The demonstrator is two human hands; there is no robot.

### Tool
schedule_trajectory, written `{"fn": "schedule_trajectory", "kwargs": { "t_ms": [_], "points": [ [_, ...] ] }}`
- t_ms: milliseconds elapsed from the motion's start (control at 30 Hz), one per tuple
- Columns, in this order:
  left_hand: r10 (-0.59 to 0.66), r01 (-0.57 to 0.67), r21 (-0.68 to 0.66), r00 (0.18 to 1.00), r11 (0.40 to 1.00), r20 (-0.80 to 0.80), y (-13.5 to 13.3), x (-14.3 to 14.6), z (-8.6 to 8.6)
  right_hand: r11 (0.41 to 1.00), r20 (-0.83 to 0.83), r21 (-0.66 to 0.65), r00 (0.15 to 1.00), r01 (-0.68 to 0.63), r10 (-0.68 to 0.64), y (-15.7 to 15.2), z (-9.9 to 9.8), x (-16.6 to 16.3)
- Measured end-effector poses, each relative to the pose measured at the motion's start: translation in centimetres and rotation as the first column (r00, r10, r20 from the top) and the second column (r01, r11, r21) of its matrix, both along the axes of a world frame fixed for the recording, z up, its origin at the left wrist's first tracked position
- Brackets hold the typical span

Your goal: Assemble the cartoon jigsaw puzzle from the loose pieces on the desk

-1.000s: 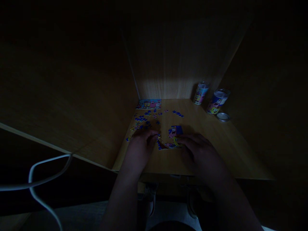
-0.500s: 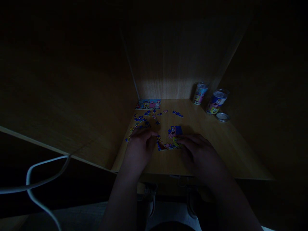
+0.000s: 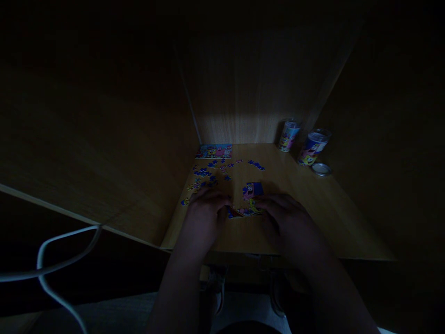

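Head view, very dim. From here I see the left hand (image 3: pixel 205 211) curled on the wooden worktop (image 3: pixel 313 218), its fingertips at the left edge of the half-built cartoon jigsaw patch (image 3: pixel 249 195). I cannot tell whether it pinches a piece. The right hand (image 3: pixel 288 222) lies flat, fingers stretched out together, with the tips touching the patch's near right edge. The patch sits between both hands, just ahead of them. Loose blue pieces (image 3: pixel 207 171) lie scattered beyond the left hand, with a picture card (image 3: pixel 214 150) farther back. A printed tin (image 3: pixel 288 135) and a second tin (image 3: pixel 313 147) stand well beyond the right hand, with a round lid (image 3: pixel 320 169) beside them.
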State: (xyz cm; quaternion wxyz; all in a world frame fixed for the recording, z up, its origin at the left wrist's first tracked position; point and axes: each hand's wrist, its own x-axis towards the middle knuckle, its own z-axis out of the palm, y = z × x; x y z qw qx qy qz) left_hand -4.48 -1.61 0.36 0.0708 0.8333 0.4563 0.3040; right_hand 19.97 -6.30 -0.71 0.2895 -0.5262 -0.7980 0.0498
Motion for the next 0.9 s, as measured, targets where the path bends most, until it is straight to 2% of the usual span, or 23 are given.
{"fn": "schedule_trajectory", "kwargs": {
  "t_ms": [100,167,233,267,300,333,367,400,433,500,533,600,667,767,833,900],
  "points": [
    [0.115,-0.117,0.04,0.992,0.992,0.058,-0.4,-0.3,0.6,1.0,0.003,0.004,1.0,0.004,-0.004,0.0,-0.1,0.0],
    [0.19,-0.198,0.077,0.977,0.977,0.1,-1.4,-0.7,1.9,1.0,0.002,0.003,1.0,0.008,-0.008,0.0,-0.2,0.0],
    [0.173,-0.179,0.059,0.979,0.982,0.105,-3.2,-0.9,3.6,1.0,-0.003,0.004,1.0,0.007,-0.007,0.1,-0.3,0.0],
    [0.079,-0.079,-0.001,0.99,0.997,0.118,-4.3,-0.9,4.5,1.0,-0.007,0.004,1.0,0.003,-0.003,0.1,-0.3,0.0],
    [-0.056,0.07,-0.102,0.989,0.992,0.136,-5.5,-0.7,5.2,1.0,-0.01,0.001,1.0,-0.002,0.002,0.2,-0.3,0.0],
    [-0.187,0.216,-0.199,0.97,0.956,0.153,-6.6,-0.3,5.7,1.0,-0.012,-0.003,1.0,-0.003,0.003,0.1,-0.3,0.1],
    [-0.32,0.355,-0.277,0.933,0.893,0.166,-7.7,0.2,5.8,1.0,-0.013,-0.007,1.0,-0.002,0.002,0.1,-0.2,0.0],
    [-0.476,0.506,-0.317,0.862,0.802,0.173,-8.6,0.9,5.5,1.0,-0.014,-0.011,1.0,0.001,-0.001,0.1,-0.2,0.0],
    [-0.567,0.586,-0.354,0.807,0.729,0.167,-9.4,1.6,4.9,1.0,-0.014,-0.012,1.0,0.003,-0.004,0.0,-0.1,0.0],
    [-0.626,0.637,-0.357,0.762,0.683,0.163,-10.2,2.8,3.4,1.0,-0.009,-0.009,1.0,0.005,-0.005,-0.1,0.0,0.0],
    [-0.599,0.595,-0.379,0.791,0.708,0.123,-10.3,3.3,2.7,1.0,-0.006,-0.006,1.0,0.005,-0.005,-0.1,0.0,0.0],
    [-0.653,0.622,-0.354,0.756,0.698,0.039,-10.2,3.7,2.3,1.0,0.005,-0.005,1.0,0.003,-0.003,-0.1,-0.2,0.0],
    [-0.626,0.573,-0.35,0.779,0.741,-0.049,-10.0,3.3,3.1,1.0,0.015,-0.004,1.0,0.006,-0.006,0.0,-0.4,0.0],
    [-0.452,0.378,-0.427,0.888,0.822,-0.084,-10.0,2.1,5.3,1.0,0.013,-0.002,1.0,0.005,-0.005,0.0,-0.7,0.1],
    [-0.35,0.27,-0.478,0.932,0.836,-0.087,-10.1,1.4,6.4,1.0,0.006,-0.002,1.0,-0.004,0.004,0.0,-0.7,0.1],
    [-0.275,0.192,-0.499,0.956,0.845,-0.098,-10.1,0.9,6.7,1.0,0.007,-0.005,1.0,-0.007,0.007,0.0,-0.6,0.1]
  ]
}}
